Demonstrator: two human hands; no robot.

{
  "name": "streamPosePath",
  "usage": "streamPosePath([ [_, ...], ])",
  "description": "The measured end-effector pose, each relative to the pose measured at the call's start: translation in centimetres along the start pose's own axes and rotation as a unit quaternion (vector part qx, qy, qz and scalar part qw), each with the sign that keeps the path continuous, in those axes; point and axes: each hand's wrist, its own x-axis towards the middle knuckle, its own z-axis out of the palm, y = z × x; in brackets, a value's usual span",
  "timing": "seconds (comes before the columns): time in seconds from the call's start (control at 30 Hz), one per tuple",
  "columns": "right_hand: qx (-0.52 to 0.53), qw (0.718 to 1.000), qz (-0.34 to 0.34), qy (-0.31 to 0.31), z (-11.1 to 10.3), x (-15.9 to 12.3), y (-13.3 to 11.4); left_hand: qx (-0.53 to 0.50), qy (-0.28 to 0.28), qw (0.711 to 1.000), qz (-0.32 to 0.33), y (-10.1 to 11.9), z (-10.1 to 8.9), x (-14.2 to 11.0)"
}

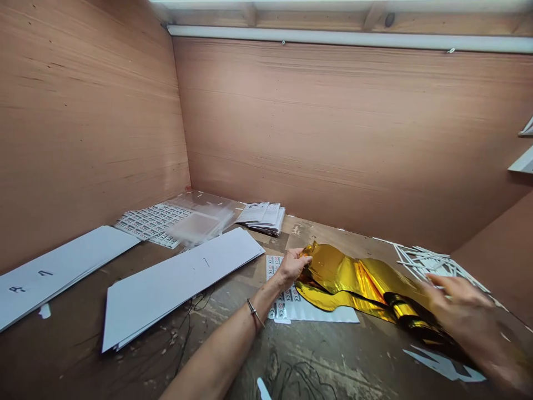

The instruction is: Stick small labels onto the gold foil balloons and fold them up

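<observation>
A crumpled sheet of shiny gold foil (353, 283) lies across the worktop, partly curled into a dark fold at its right end. My left hand (293, 266) pinches the foil's upper left corner between fingers and thumb. My right hand (458, 305) is blurred, with fingers spread over the foil's right side, close to a heap of thin white strips (425, 261). Under the foil's left edge lies a white printed sheet (312, 311), partly hidden by the foil and my left hand.
Two stacks of white board (179, 283) (54, 272) lie to the left. Behind them are printed label sheets (152, 222), a clear plastic bag (195, 225) and a pile of printed booklets (262, 216). Wooden walls (333, 139) close off the back and left.
</observation>
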Motion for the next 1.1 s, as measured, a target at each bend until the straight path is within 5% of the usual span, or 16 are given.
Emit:
streamPosePath([
  [0.13,0.189,0.938,-0.171,-0.237,4.0,-4.1,-12.7,-0.034,0.055,0.996,-0.067,-0.3,-0.9,0.2],
  [0.27,0.229,0.899,-0.264,-0.265,7.2,-6.8,-19.3,-0.054,0.07,0.993,-0.08,-0.6,-1.1,0.3],
  [0.47,0.233,0.898,-0.284,-0.242,9.5,-7.7,-19.7,-0.068,0.074,0.992,-0.079,-0.7,-1.0,0.5],
  [0.8,0.257,0.915,-0.188,-0.25,10.9,-7.7,-20.6,-0.068,0.086,0.992,-0.069,-1.4,-1.2,0.9],
  [0.97,0.296,0.882,-0.158,-0.332,7.8,-7.1,-20.1,-0.078,0.076,0.992,-0.057,-1.2,-1.2,0.7],
  [1.1,0.362,0.854,-0.078,-0.366,5.3,-3.0,-18.9,-0.077,0.072,0.992,-0.064,-0.7,-1.1,0.3],
])
